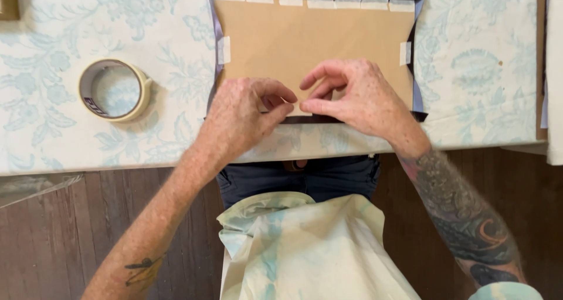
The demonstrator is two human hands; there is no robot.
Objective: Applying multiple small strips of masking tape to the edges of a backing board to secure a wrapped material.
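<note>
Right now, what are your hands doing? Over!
Left hand and right hand pinching a tape piece at the brown board's near edge. Tape roll lies apart, left. Nothing blocking.

Seen from above, a tan sheet of card (305, 42) lies on a dark backing (417, 95) whose edges show around it, on a worktop (481, 71) covered with a pale blue floral cloth. Short strips of pale tape (319, 1) run along the card's far edge, with one more strip at each side. The left hand (240, 118) and the right hand (358, 100) meet at the card's near edge, fingers (311, 106) pinched together on a small pale piece there. A roll of masking tape (114, 90) lies flat on the cloth, well apart to the left of the hands. Below the worktop's edge shows a dark wooden floor (88, 218).
</note>
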